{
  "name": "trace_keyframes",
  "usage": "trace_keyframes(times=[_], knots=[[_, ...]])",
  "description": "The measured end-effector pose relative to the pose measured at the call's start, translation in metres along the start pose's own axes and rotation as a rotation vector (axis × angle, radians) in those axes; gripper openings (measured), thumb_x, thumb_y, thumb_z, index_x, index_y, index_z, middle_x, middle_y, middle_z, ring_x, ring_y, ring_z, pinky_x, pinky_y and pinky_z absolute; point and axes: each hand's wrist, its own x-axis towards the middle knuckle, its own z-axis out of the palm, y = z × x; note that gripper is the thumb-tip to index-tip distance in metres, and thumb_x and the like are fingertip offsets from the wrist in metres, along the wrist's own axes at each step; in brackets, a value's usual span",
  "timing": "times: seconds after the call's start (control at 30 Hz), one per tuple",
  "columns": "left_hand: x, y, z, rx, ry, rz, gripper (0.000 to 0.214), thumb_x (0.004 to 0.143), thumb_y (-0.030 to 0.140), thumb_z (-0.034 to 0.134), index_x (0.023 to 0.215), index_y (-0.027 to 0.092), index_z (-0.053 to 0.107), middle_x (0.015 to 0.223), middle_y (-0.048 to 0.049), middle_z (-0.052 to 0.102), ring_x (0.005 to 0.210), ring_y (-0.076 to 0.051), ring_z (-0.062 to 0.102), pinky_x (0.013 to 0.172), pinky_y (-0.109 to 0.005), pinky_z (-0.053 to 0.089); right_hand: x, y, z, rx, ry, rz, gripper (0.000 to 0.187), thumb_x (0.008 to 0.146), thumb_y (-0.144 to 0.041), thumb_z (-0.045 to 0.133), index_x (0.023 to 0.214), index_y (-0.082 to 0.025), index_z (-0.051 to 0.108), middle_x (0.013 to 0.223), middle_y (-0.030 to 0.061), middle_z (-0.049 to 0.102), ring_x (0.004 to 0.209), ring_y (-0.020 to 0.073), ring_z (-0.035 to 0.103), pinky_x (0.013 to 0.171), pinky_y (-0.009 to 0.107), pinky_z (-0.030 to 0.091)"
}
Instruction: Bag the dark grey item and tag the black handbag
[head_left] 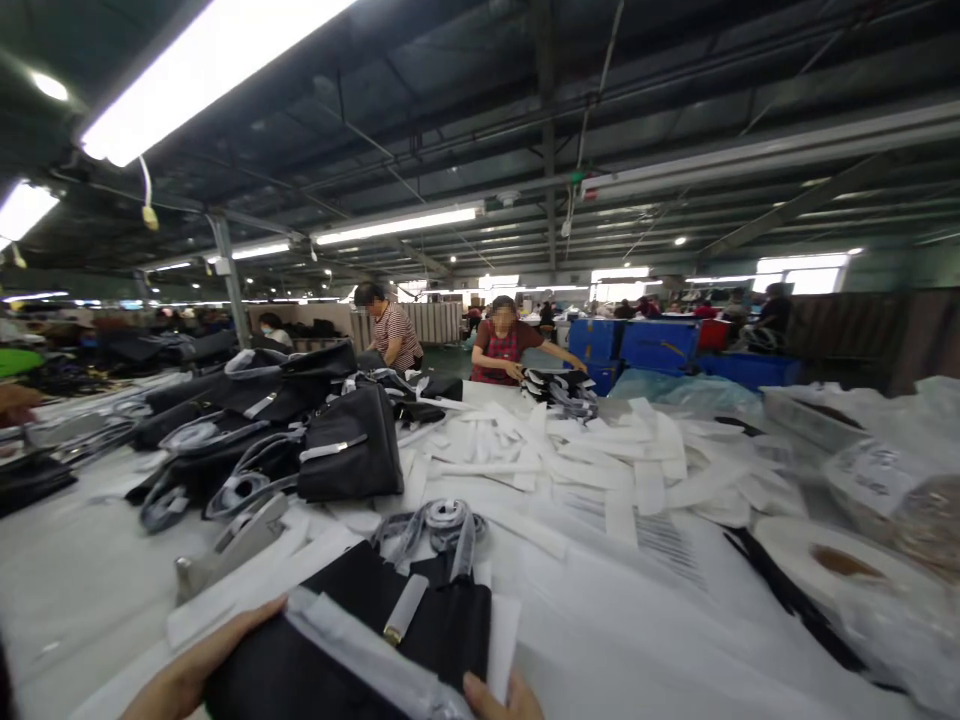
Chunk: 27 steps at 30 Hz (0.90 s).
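Observation:
A black handbag (345, 600) lies on the table right in front of me, at the bottom of the head view. Its straps (450, 525) are wrapped in clear plastic and coiled at the far side, and a pale wrapped strip runs across its near part. My left hand (199, 660) grips the bag's left edge, its fingertips partly hidden. At the lower right corner my right hand (506, 697) holds the bag, thumb on top, beside a white sheet (504, 645) that sticks out from it. The bag's near end is cut off by the frame.
Several black bags (352, 440) with wrapped straps are heaped beyond, to the left. White paper strips (525, 450) cover the table's middle. A tape dispenser (232, 540) stands left; a large white roll (832, 560) and plastic bags lie right. A co-worker (502, 345) stands across, near blue crates (660, 345).

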Motion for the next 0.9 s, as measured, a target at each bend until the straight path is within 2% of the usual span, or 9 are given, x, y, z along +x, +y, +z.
trace_keyframes(times=[0.1,0.2,0.37,0.5,0.6,0.67,0.73,0.8,0.9], knots=[[-0.017,0.013,0.01,-0.132,-0.237,-0.177,0.068,0.055,0.054,0.084,0.105,0.01,0.069,0.098,-0.0142,0.076,0.108,-0.034,0.066,0.103,-0.041,0.049,0.01,0.004,0.0,0.103,0.088,0.003,0.059,0.051,-0.056,0.079,0.092,-0.015,0.068,0.09,0.0113,0.076,0.092,0.0337,0.068,0.085,0.044,0.053],[-0.034,0.019,0.034,-0.201,-0.24,-0.052,0.067,0.058,0.041,0.086,0.115,0.013,0.064,0.104,-0.0121,0.075,0.109,-0.033,0.066,0.103,-0.042,0.048,0.005,-0.007,-0.01,0.121,0.222,0.002,0.048,0.052,-0.045,0.077,0.09,-0.015,0.068,0.082,0.0088,0.076,0.082,0.0314,0.069,0.076,0.042,0.056],[-0.073,0.047,0.092,-0.197,-0.308,0.156,0.071,0.069,0.035,0.08,0.131,0.016,0.052,0.115,-0.0123,0.072,0.109,-0.03,0.066,0.096,-0.037,0.052,-0.035,-0.082,-0.052,0.077,0.316,-0.093,0.045,0.059,-0.041,0.075,0.096,-0.016,0.068,0.083,0.0068,0.076,0.079,0.0271,0.069,0.07,0.036,0.056],[-0.097,0.078,0.15,-0.202,-0.332,0.316,0.068,0.069,0.035,0.079,0.129,0.015,0.054,0.109,-0.0111,0.074,0.098,-0.028,0.07,0.082,-0.032,0.057,-0.074,-0.149,-0.102,0.033,0.448,-0.181,0.045,0.058,-0.038,0.078,0.095,-0.015,0.067,0.085,0.0082,0.076,0.077,0.0257,0.069,0.069,0.035,0.056],[-0.107,0.086,0.195,-0.228,-0.355,0.405,0.07,0.065,0.035,0.082,0.126,0.014,0.056,0.106,-0.0112,0.075,0.095,-0.028,0.07,0.078,-0.03,0.057,-0.106,-0.18,-0.143,-0.003,0.522,-0.234,0.05,0.057,-0.038,0.079,0.099,-0.015,0.065,0.081,0.007,0.075,0.072,0.0248,0.069,0.066,0.035,0.055],[-0.114,0.077,0.225,-0.264,-0.398,0.456,0.075,0.063,0.036,0.083,0.129,0.016,0.054,0.11,-0.0107,0.074,0.098,-0.029,0.069,0.081,-0.031,0.057,-0.13,-0.186,-0.169,-0.028,0.564,-0.265,0.054,0.057,-0.041,0.079,0.102,-0.016,0.064,0.08,0.0061,0.075,0.07,0.0244,0.068,0.064,0.035,0.055],[-0.125,0.056,0.251,-0.297,-0.437,0.463,0.08,0.062,0.038,0.083,0.133,0.019,0.051,0.116,-0.0096,0.072,0.104,-0.03,0.068,0.085,-0.034,0.056,-0.158,-0.178,-0.193,-0.071,0.622,-0.278,0.056,0.058,-0.044,0.078,0.104,-0.017,0.063,0.084,0.0067,0.075,0.074,0.0252,0.069,0.066,0.036,0.056],[-0.138,0.021,0.272,-0.32,-0.454,0.404,0.085,0.06,0.039,0.084,0.136,0.022,0.048,0.119,-0.0083,0.07,0.107,-0.031,0.066,0.089,-0.037,0.055,-0.188,-0.153,-0.214,-0.113,0.674,-0.242,0.056,0.059,-0.047,0.077,0.105,-0.017,0.063,0.09,0.0082,0.076,0.081,0.0272,0.069,0.071,0.037,0.057],[-0.16,-0.047,0.294,-0.319,-0.446,0.249,0.085,0.058,0.041,0.085,0.133,0.022,0.051,0.117,-0.0091,0.071,0.11,-0.032,0.065,0.095,-0.04,0.053,-0.232,-0.088,-0.236,-0.13,0.683,-0.097,0.059,0.06,-0.048,0.076,0.109,-0.017,0.063,0.097,0.0097,0.076,0.092,0.0302,0.069,0.078,0.04,0.057]])
